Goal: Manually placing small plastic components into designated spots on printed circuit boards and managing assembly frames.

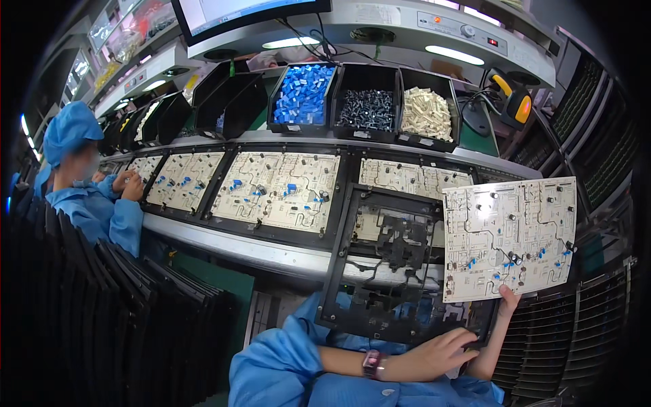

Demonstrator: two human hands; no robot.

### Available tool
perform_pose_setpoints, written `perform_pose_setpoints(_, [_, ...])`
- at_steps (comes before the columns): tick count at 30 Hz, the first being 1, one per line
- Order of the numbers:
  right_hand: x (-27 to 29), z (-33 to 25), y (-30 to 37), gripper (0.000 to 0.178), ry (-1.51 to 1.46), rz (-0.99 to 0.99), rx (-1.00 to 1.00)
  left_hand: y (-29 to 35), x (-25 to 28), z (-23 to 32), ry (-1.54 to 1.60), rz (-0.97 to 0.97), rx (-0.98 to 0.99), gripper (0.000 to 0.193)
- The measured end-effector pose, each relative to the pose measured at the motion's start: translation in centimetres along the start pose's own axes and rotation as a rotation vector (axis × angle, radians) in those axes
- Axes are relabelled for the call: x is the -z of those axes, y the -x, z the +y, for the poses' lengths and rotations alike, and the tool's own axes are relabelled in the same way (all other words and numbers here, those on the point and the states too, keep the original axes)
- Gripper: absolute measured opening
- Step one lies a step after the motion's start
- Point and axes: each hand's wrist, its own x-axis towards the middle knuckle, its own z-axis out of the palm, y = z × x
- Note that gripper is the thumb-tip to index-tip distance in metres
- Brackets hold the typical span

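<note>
My right hand (pixel 506 302) grips a cream circuit board (pixel 475 261) by its lower edge, thumb on the front face and fingers hidden behind. The board is held up and tilted, with black cylindrical capacitors and small blue parts on it. My left hand (pixel 437 353), with a watch (pixel 371 363) on the wrist, has its fingers stretched out and slightly apart by the lower right edge of a black carrier frame (pixel 339 285). This frame has cut-outs and no board in it. It leans between my lap and the line, partly over another board (pixel 400 173) there.
More boards in black carriers (pixel 278 190) line the rail (pixel 271 251). Behind stand bins of blue parts (pixel 303 95), dark parts (pixel 367 108) and cream parts (pixel 427 114). A scanner (pixel 512 98) stands right. Racks of black frames (pixel 129 298) flank me. A co-worker (pixel 88 176) handles a board at left.
</note>
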Motion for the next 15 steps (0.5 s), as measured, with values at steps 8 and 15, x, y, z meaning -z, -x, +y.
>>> perform_pose_setpoints(8, [-0.2, -1.8, -0.2, 0.088, -0.046, 0.036, -0.075, -1.7, 18.9, -8.1, -0.547, 0.329, 0.586, 0.049])
perform_pose_setpoints(15, [-2.1, -3.4, -0.6, 0.09, -0.058, 0.052, -0.095, -0.7, 19.1, -13.9, -0.215, 0.24, 0.902, 0.046])
